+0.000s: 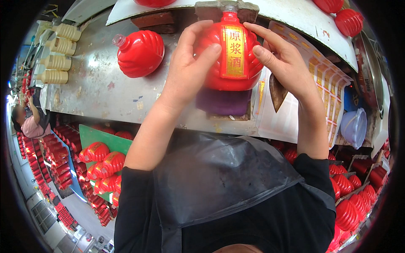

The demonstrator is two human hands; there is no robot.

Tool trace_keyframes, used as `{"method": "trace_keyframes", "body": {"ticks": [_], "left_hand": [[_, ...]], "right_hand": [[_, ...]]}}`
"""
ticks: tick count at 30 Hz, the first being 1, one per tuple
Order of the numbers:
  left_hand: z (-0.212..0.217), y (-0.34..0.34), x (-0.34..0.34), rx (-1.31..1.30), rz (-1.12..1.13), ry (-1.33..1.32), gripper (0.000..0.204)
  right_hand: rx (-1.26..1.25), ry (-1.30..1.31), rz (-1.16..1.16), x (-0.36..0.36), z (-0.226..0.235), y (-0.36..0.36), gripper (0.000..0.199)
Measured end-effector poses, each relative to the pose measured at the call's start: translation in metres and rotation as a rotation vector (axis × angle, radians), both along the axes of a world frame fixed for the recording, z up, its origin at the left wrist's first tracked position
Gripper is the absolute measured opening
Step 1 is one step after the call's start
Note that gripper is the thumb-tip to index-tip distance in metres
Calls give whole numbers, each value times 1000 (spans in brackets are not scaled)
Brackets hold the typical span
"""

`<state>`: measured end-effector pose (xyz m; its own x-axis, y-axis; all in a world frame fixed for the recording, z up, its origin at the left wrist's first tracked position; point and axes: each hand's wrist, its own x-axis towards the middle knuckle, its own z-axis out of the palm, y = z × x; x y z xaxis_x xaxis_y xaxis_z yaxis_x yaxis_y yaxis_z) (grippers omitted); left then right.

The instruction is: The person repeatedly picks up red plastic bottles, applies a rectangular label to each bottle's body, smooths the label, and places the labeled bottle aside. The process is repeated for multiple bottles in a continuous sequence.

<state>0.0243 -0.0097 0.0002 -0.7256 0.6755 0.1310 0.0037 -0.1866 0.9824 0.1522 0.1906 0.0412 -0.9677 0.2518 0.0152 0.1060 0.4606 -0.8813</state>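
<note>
2 hands, the left hand (187, 69) and right hand (280, 59), are clamping the red ribbed bottle (230, 57) above the purple pad (223, 102), thumbs pressing its gold label (234, 51) flat, seemingly nearly stuck, while 1 unlabelled red bottle (140, 52) is lying left of that pad.

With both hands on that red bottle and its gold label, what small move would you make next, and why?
Probably smooth the gold label flat with the thumbs. The left hand and right hand grip the red bottle from either side, thumbs beside the strip, so pressing outward from its middle would likely seat the edges.
</note>
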Motion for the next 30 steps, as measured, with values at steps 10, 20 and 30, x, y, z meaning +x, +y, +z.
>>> {"method": "trace_keyframes", "body": {"ticks": [10,20,30], "left_hand": [[3,5,-1,-184,24,213,74],[1,7,-1,-219,52,271,76],[-3,6,-3,-216,84,428,76]], "right_hand": [[4,0,-25,-13,-2,3,58],[109,14,-60,-12,-11,4,55],[-168,258,80,-24,21,16,31]]}}
